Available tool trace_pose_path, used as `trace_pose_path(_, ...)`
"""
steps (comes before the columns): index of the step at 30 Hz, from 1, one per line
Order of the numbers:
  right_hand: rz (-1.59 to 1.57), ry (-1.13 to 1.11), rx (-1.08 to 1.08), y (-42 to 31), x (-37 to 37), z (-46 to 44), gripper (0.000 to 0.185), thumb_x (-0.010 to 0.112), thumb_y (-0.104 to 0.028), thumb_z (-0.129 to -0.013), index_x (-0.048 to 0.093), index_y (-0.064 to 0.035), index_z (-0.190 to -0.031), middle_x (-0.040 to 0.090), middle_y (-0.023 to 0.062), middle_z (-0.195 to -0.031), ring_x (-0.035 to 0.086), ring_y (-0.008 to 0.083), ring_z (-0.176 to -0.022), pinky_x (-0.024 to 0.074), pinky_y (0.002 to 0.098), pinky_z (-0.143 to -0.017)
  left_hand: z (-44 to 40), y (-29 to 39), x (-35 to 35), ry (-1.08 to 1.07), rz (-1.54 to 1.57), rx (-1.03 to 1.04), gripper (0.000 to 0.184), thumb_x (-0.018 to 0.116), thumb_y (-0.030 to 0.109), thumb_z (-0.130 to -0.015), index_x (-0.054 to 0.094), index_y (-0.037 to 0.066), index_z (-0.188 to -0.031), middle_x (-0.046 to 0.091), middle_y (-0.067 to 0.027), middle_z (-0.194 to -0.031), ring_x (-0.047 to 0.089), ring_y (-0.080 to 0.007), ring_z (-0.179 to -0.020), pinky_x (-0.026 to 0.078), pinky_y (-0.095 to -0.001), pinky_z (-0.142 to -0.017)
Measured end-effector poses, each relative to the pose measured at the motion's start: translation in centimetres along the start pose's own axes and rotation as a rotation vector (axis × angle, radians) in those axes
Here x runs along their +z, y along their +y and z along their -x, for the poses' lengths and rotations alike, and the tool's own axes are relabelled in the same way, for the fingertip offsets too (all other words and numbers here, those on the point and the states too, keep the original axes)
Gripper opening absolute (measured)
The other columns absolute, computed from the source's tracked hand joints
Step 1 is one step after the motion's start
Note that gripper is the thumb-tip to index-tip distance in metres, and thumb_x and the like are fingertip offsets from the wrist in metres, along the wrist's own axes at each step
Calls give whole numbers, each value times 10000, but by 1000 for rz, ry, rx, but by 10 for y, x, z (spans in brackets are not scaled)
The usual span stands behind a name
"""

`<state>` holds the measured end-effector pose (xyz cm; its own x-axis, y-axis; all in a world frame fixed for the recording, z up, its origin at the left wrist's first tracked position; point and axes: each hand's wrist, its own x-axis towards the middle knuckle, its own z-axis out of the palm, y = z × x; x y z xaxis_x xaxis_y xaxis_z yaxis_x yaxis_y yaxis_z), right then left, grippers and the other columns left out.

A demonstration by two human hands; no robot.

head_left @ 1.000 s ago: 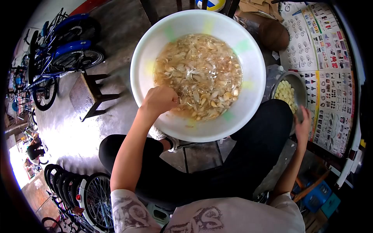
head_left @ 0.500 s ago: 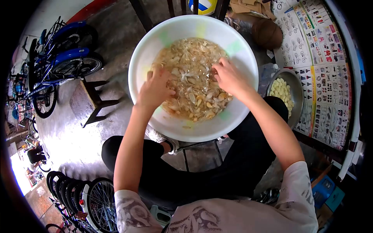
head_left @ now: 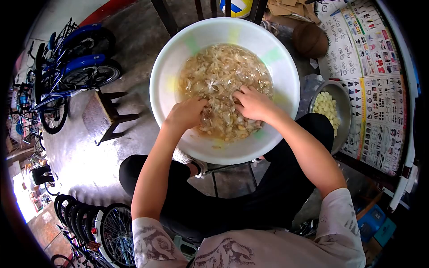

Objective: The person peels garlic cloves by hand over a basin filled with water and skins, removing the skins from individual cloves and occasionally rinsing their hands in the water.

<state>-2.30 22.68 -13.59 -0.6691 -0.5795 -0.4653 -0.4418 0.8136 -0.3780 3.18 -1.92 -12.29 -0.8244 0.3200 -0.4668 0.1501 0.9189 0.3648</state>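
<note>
A large white basin (head_left: pixel 279 67) holds water with garlic cloves and loose papery skins (head_left: pixel 223 71) floating in it. At the basin's lower left, my left hand (head_left: pixel 188 112) dips its fingertips into the skins, its fingers bent and partly under the surface. Opposite it, my right hand (head_left: pixel 254 103) reaches in from the right, fingers spread and tips in the wet skins. Whatever the left fingertips touch is hidden by the water. Peeled white cloves (head_left: pixel 326 107) lie in a metal bowl (head_left: pixel 343 107) to the right of the basin, beside my knee.
A wooden stool (head_left: pixel 100 116) stands left of the basin, with blue bicycles (head_left: pixel 85 67) beyond it. More bicycle wheels (head_left: pixel 117 234) are at the lower left. A brown ball (head_left: pixel 310 40) lies at the upper right, near a printed sheet (head_left: pixel 380 111).
My right hand has moved from the metal bowl into the basin, then lower among the skins. My left hand has shifted slightly down and right since half a second ago. The floating skins have shifted.
</note>
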Motion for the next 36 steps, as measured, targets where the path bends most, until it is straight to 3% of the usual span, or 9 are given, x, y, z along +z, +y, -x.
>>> trace_pose_path(4,-116,-103,77,-10,-53,5,368,618,-301,-938,630,-121,-1258,604,122,-1201,601,313,-1132,497,432,-958,8,10,-42,1,13,-128,443,676,206,-836,615,136,-1269,609,-112,-1193,608,-344,-1097,503,-432,-928)
trace_pose_path(8,-72,233,155,0,-69,-30,391,611,-351,-948,627,-161,-1289,584,114,-1286,600,309,-1149,496,446,-975,-27,16,-50,224,-175,-174,489,644,342,-875,592,140,-1317,524,-118,-1369,500,-322,-1263,466,-478,-987)
trace_pose_path(10,196,582,-95,16,-39,-66,472,569,-421,-963,555,-202,-1380,474,110,-1445,474,316,-1325,434,466,-1075,-54,6,-27,379,-212,-110,528,629,390,-890,567,141,-1350,479,-128,-1424,447,-329,-1322,436,-499,-1025)
trace_pose_path(12,255,604,-225,25,-29,-77,525,571,-437,-959,493,-228,-1434,395,94,-1512,397,314,-1383,374,477,-1126,-75,-4,-10,613,-274,129,636,602,476,-905,480,147,-1435,354,-146,-1528,310,-352,-1422,320,-520,-1129)
trace_pose_path(15,279,508,-369,38,-22,-85,650,567,-475,-955,353,-282,-1537,242,51,-1623,229,293,-1490,209,500,-1221,-80,-14,0,641,-384,198,736,527,611,-908,407,198,-1504,332,-104,-1576,307,-320,-1447,246,-478,-1183)
trace_pose_path(24,311,468,-217,42,6,-79,669,487,-548,-970,265,-336,-1564,141,18,-1659,155,268,-1521,150,541,-1232,-75,-25,15,448,-168,179,709,503,553,-944,302,266,-1560,149,-73,-1656,71,-318,-1531,108,-532,-1230)
trace_pose_path(31,282,459,-230,59,25,-96,650,459,-537,-957,312,-316,-1550,206,33,-1642,182,279,-1511,144,529,-1232,-95,-33,42,452,-88,162,740,569,463,-906,287,276,-1565,161,-49,-1656,65,-301,-1533,90,-508,-1239)
trace_pose_path(34,185,497,-311,57,26,-100,653,515,-476,-935,342,-290,-1536,245,40,-1626,220,288,-1495,208,534,-1209,-99,-41,45,439,-162,149,750,587,394,-871,309,276,-1557,164,-22,-1658,60,-272,-1537,96,-502,-1242)
trace_pose_path(36,552,347,-130,41,7,-83,629,556,-461,-919,406,-266,-1497,284,51,-1605,267,299,-1472,281,549,-1160,-98,-39,45,502,-175,135,735,595,351,-838,361,285,-1532,200,-12,-1646,95,-265,-1533,121,-501,-1239)
